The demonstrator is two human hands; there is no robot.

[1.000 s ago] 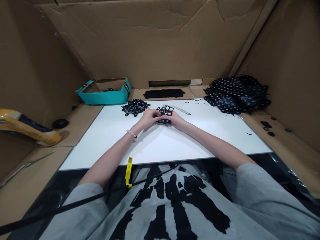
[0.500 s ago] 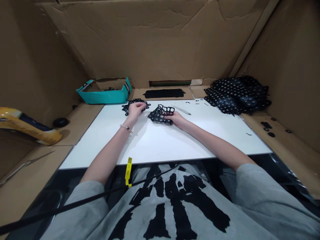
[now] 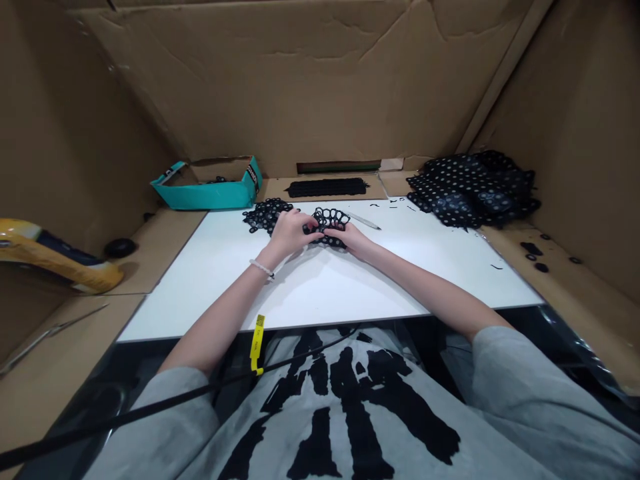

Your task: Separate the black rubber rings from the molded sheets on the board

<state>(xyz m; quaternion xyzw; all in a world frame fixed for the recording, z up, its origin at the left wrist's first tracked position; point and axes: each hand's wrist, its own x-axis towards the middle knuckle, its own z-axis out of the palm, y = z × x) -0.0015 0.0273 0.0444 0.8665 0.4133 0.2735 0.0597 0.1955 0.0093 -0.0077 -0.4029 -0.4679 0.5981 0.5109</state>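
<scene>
A black sheet of joined rings (image 3: pixel 332 217) is held between my two hands over the white board (image 3: pixel 340 287). My right hand (image 3: pixel 351 239) grips its right side, thumb on top. From the left, my left hand (image 3: pixel 294 232) has its fingers closed on the left side of the same sheet; whether a loose ring is also in them I cannot make out. Just behind my left hand lies a pile of small black rings (image 3: pixel 265 213). A silver pen-like tool (image 3: pixel 365 221) rests on the board beyond my right hand.
A teal open box (image 3: pixel 207 195) stands back left. Black strips (image 3: pixel 327 187) lie at the back; a heap of black perforated sheets (image 3: pixel 473 190) sits back right. At left are a yellow-handled object (image 3: pixel 65 257), a black round piece (image 3: pixel 121 247) and metal tweezers (image 3: pixel 55 330).
My left hand has moved right and nearer, from the ring pile to the ring sheet, and now closes on its left side. My right hand stays nearly in place.
</scene>
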